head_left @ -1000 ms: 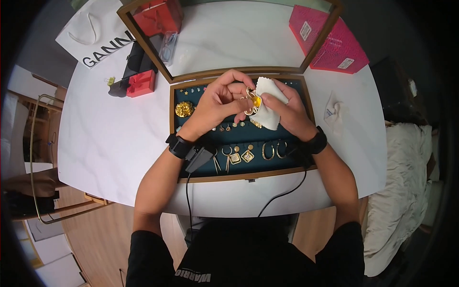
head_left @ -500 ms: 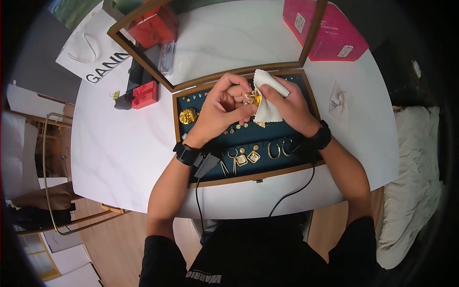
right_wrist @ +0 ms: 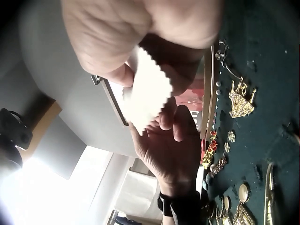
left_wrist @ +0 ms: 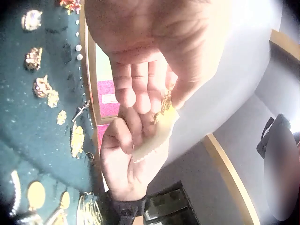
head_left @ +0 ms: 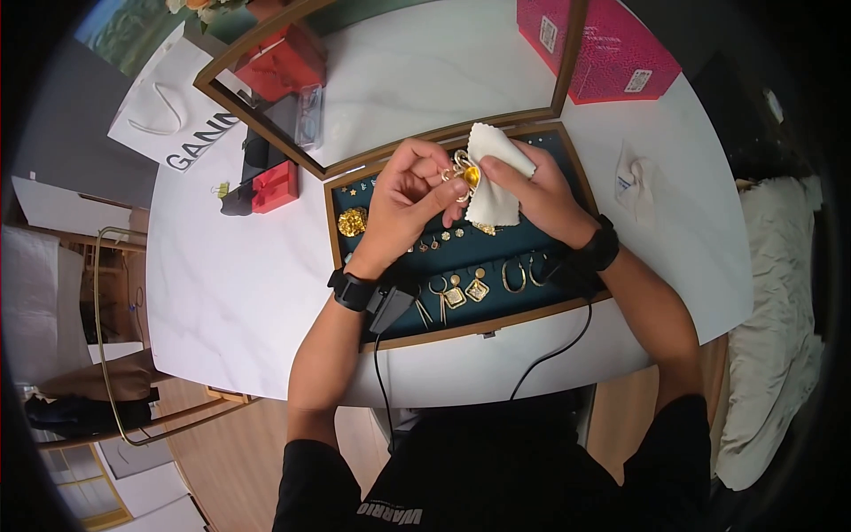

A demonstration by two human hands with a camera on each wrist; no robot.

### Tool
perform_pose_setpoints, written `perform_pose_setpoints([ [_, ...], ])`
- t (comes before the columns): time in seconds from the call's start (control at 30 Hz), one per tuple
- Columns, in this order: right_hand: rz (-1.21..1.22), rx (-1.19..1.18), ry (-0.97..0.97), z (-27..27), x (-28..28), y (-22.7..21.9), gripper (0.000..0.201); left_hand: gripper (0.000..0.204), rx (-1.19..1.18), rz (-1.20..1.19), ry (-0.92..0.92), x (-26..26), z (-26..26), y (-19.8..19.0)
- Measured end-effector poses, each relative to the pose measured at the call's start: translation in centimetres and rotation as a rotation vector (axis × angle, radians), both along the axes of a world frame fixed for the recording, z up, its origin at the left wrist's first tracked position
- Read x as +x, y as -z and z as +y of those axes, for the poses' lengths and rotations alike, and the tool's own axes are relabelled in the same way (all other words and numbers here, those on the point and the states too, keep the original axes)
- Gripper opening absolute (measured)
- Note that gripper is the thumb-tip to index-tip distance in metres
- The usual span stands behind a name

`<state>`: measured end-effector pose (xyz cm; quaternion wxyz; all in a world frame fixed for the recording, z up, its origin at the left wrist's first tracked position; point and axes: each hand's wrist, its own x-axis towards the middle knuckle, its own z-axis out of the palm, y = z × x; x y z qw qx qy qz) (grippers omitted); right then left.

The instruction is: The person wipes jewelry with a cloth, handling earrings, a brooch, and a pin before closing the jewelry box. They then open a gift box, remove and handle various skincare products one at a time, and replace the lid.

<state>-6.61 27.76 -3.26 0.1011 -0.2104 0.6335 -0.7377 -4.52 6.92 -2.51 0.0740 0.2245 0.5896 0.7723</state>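
Above the jewelry case [head_left: 567,308], my left hand [head_left: 403,204] pinches a gold ornament with a yellow stone [head_left: 472,177] between thumb and fingers. My right hand [head_left: 545,195] grips a white scallop-edged cloth [head_left: 492,206], thumb on top, and the cloth lies against the ornament's right side. In the left wrist view the gold piece [left_wrist: 164,107] shows at the left fingertips, touching the cloth [left_wrist: 157,140]. The right wrist view has the cloth [right_wrist: 147,89] hanging from the right fingers and covering the ornament.
Earrings [head_left: 477,285] and a gold flower piece [head_left: 352,222] lie in the case under its raised glass lid. Around it stand a red box [head_left: 275,187], a white paper bag [head_left: 168,115], a pink box [head_left: 620,62] and a small clear bag [head_left: 636,184].
The head view has shifted, so the scene sits slightly farther right. The ornament's yellow stone has turned more into view between the hands; both hands keep their holds.
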Motion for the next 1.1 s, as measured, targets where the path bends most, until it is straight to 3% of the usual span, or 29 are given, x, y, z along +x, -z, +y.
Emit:
perform_pose_setpoints([
  [0.13,0.028,-0.051,-0.001,-0.2,0.0,0.3,0.031,0.022,0.035,-0.022,-0.050,0.0,-0.1,0.1],
  [0.33,-0.018,0.072,-0.018,0.5,-0.4,0.1,0.031,0.023,-0.021,0.015,0.000,0.1,0.0,0.0],
  [0.53,0.002,-0.082,-0.080,-0.1,0.3,-0.2,0.031,0.025,0.069,-0.025,-0.030,0.1,0.2,0.1],
  [0.83,-0.108,0.049,-0.086,0.3,0.3,-0.8,0.033,0.040,-0.011,-0.045,-0.052,0.3,0.4,-0.8],
  [0.93,-0.029,-0.100,-0.049,-0.4,0.3,0.5,0.035,0.039,0.008,-0.014,-0.048,0.0,0.0,-0.2],
  [1.03,0.071,-0.060,0.002,-0.3,0.0,0.5,0.036,0.039,0.014,-0.008,-0.030,0.0,0.0,0.1],
  [1.1,-0.127,0.109,-0.055,0.8,-0.4,0.0,0.038,0.039,0.012,-0.010,-0.016,0.2,0.2,0.0],
])
